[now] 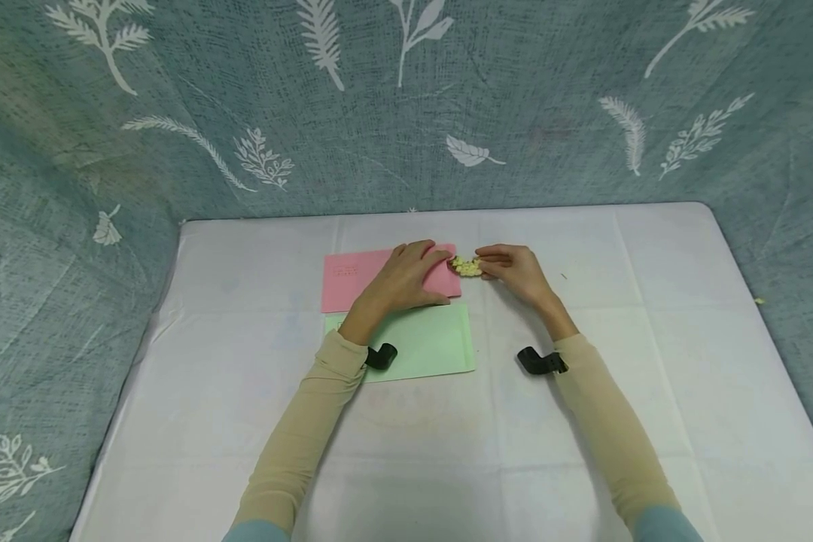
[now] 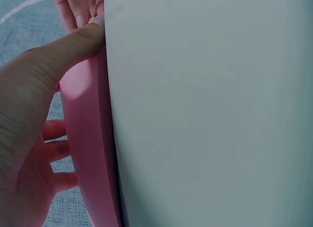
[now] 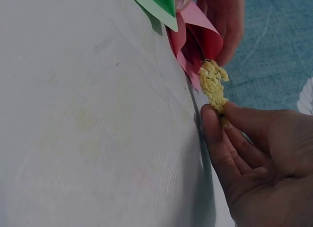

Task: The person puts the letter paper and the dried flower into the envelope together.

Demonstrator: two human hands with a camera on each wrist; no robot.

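Observation:
The pink envelope (image 1: 352,278) lies toward the back of the table with its right end bowed open. My left hand (image 1: 406,278) grips it near that end, thumb at the near edge and fingers at the far edge. Between thumb and fingertips, my right hand (image 1: 520,272) pinches a yellow, crinkly, braided-looking strip (image 3: 213,85). Its far tip is at the mouth of the pink envelope (image 3: 203,24) in the right wrist view. In front of the pink one lies a green envelope (image 1: 427,342), partly covered by my left forearm.
A white cloth covers the table (image 1: 406,452). Behind it and at the left hangs a blue-green curtain (image 1: 379,135) with white leaf prints. Black wrist mounts (image 1: 540,361) stick out from both forearms over the table.

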